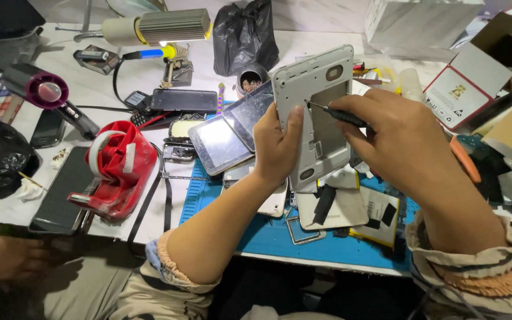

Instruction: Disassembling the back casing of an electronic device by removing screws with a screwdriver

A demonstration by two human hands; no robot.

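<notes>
My left hand [277, 145] grips the left edge of a white phone body [318, 89], held upright with its open back toward me. My right hand [395, 139] holds a thin black screwdriver [339, 114], its tip touching the inside of the phone frame near the upper middle. Both hands hover above a blue work mat [208, 198]. Two phones with grey screens [232, 133] lie just left of my left hand.
A red tape dispenser [117, 172] sits left of the mat. A purple-ended hair dryer [48, 95], a soldering iron [149, 54], a black bag [244, 35] and cardboard boxes [475, 77] ring the table. Loose phone parts [339, 207] lie on the mat. Another person's arm [7, 258] is at lower left.
</notes>
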